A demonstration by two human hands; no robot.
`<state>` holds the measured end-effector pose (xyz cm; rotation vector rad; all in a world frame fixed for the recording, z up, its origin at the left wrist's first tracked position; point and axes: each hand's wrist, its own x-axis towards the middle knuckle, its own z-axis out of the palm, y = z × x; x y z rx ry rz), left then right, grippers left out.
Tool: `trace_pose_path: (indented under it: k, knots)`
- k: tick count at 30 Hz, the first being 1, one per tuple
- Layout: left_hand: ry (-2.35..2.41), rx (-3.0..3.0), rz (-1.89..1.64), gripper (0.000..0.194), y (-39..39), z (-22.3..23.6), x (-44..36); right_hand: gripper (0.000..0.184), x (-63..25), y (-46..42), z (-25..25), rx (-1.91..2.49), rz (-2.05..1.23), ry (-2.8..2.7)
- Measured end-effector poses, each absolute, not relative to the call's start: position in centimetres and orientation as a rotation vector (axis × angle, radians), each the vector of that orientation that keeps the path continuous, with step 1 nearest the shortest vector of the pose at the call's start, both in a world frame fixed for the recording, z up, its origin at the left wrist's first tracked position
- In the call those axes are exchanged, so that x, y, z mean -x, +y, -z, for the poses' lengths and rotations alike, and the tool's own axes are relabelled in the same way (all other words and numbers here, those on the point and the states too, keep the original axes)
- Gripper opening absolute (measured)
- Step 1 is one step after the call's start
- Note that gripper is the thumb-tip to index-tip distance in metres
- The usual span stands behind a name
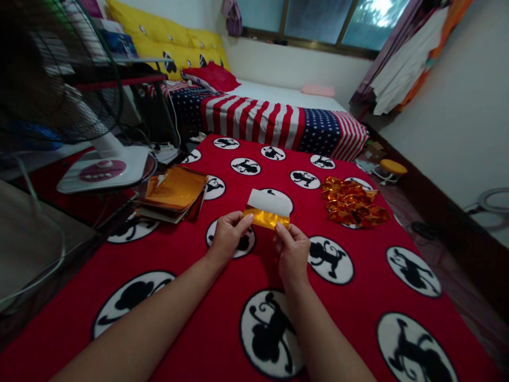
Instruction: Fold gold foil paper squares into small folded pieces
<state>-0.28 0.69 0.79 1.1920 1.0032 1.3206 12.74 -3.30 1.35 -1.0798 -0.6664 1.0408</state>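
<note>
Between my two hands is a sheet of gold foil paper [267, 216], its near part folded over to show the shiny gold side while the far part shows a pale back. My left hand [229, 233] pinches the sheet's left end between thumb and fingers. At the right end, my right hand [292, 249] grips the fold the same way. To the left lies a stack of gold foil sheets [175, 190], slightly fanned. On the right sits a pile of folded gold-orange foil pieces [350, 201], crumpled together.
A red cloth with monkey circles [191, 318] covers the surface under my hands. At left stands an electric fan [107, 164] on a white base. Behind is a bed with a striped, starred cover [254, 122]. A yellow-topped stool [393, 167] stands at the right.
</note>
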Motion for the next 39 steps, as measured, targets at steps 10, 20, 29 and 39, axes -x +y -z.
trace_pose_path:
  k: [10, 20, 29, 39]
  knots:
    - [0.885, -0.946, -1.375, 0.04, 1.8, -1.0, 1.7, 0.027, -14.4, -2.8, -1.4, 0.99, -0.991, -0.615]
    - [0.998, -1.033, -1.23, 0.038, 1.0, -1.6, 0.8, 0.027, -13.3, -3.5, -1.2, 1.047, -1.053, -0.873]
    - [1.03, -1.261, -1.168, 0.031, 0.8, -1.3, 0.9, 0.032, -13.2, -3.1, -1.1, 1.166, -1.045, -0.866]
    - [1.071, -1.218, -1.137, 0.04, 0.8, -1.1, 1.2, 0.028, -13.9, -2.9, -0.9, 1.135, -1.177, -0.787]
